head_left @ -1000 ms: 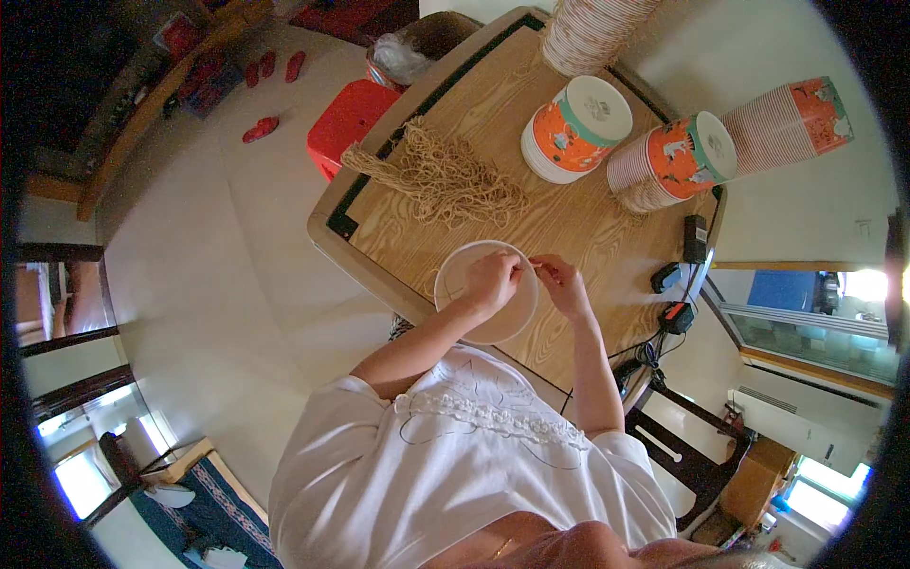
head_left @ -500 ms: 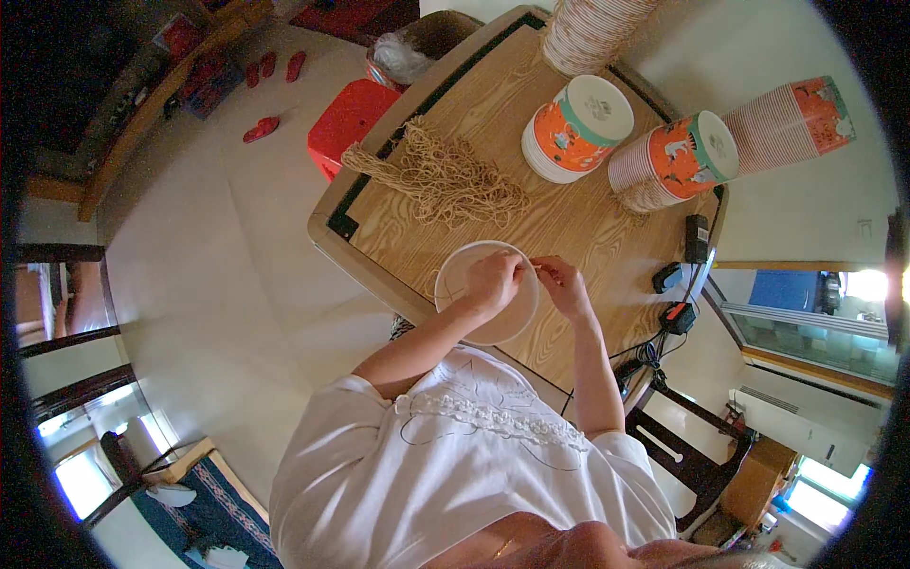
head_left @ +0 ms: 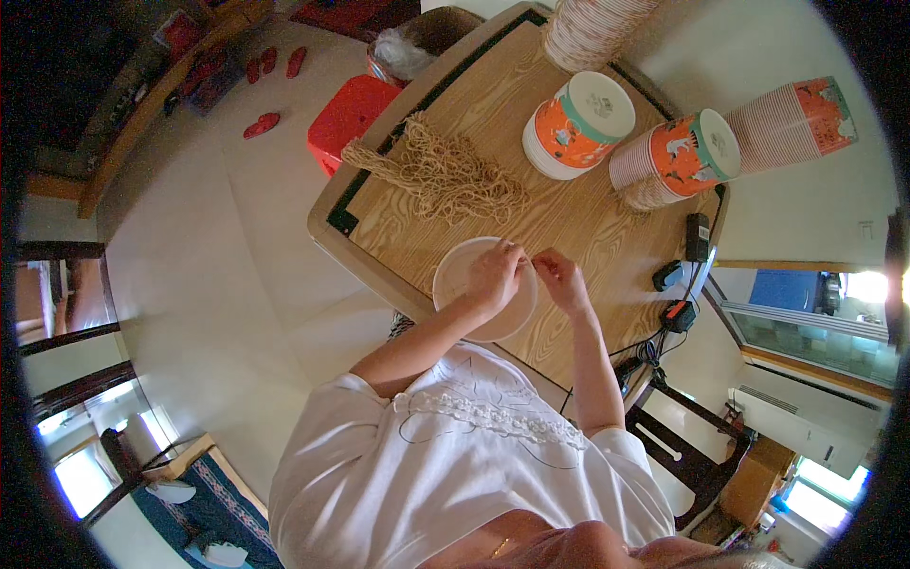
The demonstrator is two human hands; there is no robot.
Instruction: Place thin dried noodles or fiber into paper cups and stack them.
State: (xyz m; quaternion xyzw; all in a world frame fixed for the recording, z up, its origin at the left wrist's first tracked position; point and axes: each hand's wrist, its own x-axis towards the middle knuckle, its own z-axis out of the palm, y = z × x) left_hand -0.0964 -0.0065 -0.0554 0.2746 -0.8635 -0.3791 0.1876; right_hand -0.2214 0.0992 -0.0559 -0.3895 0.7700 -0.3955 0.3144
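An open white paper tub (head_left: 455,275) stands at the near edge of the wooden table, in front of my chest. My left hand (head_left: 495,277) reaches over its mouth, thumb and fingers pinched together near the right side of the rim. Just outside that rim, my right hand (head_left: 559,277) is also pinched, its fingertips close to the left ones. Whatever lies between the fingertips is too small to make out. Beyond the tub lies a loose, tangled pile of tan twine (head_left: 441,175).
Upside-down orange and green printed tubs (head_left: 578,125) and another such stack (head_left: 675,159) stand farther back. A tall stack of tubs (head_left: 592,33) rises at the far edge. Black adapters (head_left: 697,237) and cables line the right edge. A red stool (head_left: 351,119) stands left of the table.
Both hands have risen slightly at the tub's rim, and my right fingertips have turned up and away a little. The thin strand seen inside the tub before is no longer distinct.
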